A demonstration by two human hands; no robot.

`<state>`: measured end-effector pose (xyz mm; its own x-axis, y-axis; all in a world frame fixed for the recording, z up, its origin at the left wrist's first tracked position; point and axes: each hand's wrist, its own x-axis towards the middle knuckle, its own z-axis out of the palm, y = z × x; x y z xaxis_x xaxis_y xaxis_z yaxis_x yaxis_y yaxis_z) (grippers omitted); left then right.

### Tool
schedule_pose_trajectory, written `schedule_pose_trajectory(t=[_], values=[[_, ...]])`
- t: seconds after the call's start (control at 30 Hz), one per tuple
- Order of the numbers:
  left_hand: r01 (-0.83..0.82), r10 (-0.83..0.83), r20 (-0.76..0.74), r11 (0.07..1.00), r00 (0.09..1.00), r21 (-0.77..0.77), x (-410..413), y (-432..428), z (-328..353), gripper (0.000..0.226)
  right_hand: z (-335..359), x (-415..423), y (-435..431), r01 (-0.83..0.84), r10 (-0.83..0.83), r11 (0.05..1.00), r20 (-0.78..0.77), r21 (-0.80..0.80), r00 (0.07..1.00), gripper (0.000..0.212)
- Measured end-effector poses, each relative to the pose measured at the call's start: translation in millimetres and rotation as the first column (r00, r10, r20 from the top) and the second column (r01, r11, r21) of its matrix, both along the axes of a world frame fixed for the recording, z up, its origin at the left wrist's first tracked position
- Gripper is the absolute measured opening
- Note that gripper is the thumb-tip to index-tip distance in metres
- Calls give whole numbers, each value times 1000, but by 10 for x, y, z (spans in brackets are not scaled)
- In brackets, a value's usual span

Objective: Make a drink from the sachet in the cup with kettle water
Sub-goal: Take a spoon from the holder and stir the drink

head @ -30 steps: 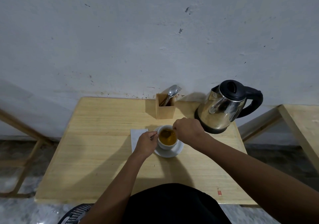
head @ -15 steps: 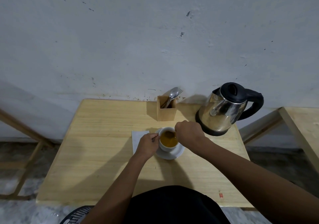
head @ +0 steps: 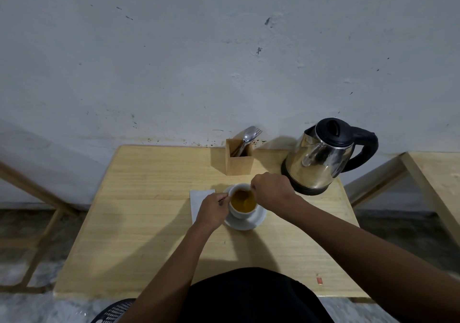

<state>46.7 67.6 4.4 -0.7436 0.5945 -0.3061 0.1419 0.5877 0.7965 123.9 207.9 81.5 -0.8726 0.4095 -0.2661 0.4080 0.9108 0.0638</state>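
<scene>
On the wooden bench (head: 149,223), near the steel kettle (head: 321,158), a white cup (head: 242,214) of amber drink stands on its saucer (head: 251,224) between the two hands. The left hand (head: 211,210) is just beside the cup's left side, its fingers pinching a thin metal handle (head: 223,199) that points at the rim. The right hand (head: 271,190) is over the right rim with fingers curled, and whether they hold anything cannot be told.

A white ceramic cup (head: 242,213) is set on a round white saucer (head: 249,225); a steel kettle (head: 321,163) is placed behind-right of it.
</scene>
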Motion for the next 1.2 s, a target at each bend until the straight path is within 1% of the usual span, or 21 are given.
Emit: schedule_pose_trajectory(t=[0.17, 0.3, 0.37, 0.43, 0.53, 0.6, 0.67, 0.73, 0.83, 0.93, 1.0, 1.07, 1.2], values=[[-1, 1, -25, 1000, 1000, 5, 8, -5, -5, 30, 97, 10, 41, -37, 33, 997, 57, 65, 998, 18], [-4, 4, -21, 1000, 1000, 0, 5, 7, -10, 30, 108, 8, 4, -31, 30, 1000, 80, 1, 996, 23], [-12, 12, -25, 1000, 1000, -4, 5, 10, -10, 30, 72, -3, -22, -7, 10, 998, 50, -64, 999, 22], [-9, 8, -29, 1000, 1000, -2, 4, 9, -15, 30, 30, 0, -27, 13, -13, 996, -3, -92, 1000, 22], [10, -10, -38, 1000, 999, -2, -4, 4, -33, 29, -36, 44, 17, 20, -23, 999, -87, -28, 996, 25], [17, -17, -35, 1000, 999, -8, -9, 3, -43, 29, -66, 103, 71, 49, -52, 998, -139, -25, 989, 28], [18, -18, -25, 1000, 1000, -5, -15, 2, -49, 30, -85, 195, 148, 71, -88, 993, -188, -95, 978, 29], [23, -23, -10, 1000, 1000, 4, -26, -1, -60, 30, -107, 322, 224, 58, -94, 986, -237, -157, 967, 29], [25, -25, 20, 1000, 999, 6, -64, -4, -101, 31, -190, 553, 284, 38, -118, 974, -354, -224, 928, 26], [25, -26, 44, 1000, 999, 17, -83, -10, -120, 31, -335, 760, 260, 6, -109, 976, -461, -219, 881, 25], [27, -28, 50, 999, 998, 19, -82, -8, -123, 31, -421, 869, 217, 21, -138, 973, -515, -228, 846, 18], [27, -28, 59, 1000, 998, 13, -86, -5, -130, 31, -491, 954, 166, 56, -203, 962, -562, -268, 802, 14], [24, -24, 65, 1000, 998, 6, -98, 5, -149, 32, -594, 1054, 55, 111, -362, 906, -609, -409, 706, 13]])
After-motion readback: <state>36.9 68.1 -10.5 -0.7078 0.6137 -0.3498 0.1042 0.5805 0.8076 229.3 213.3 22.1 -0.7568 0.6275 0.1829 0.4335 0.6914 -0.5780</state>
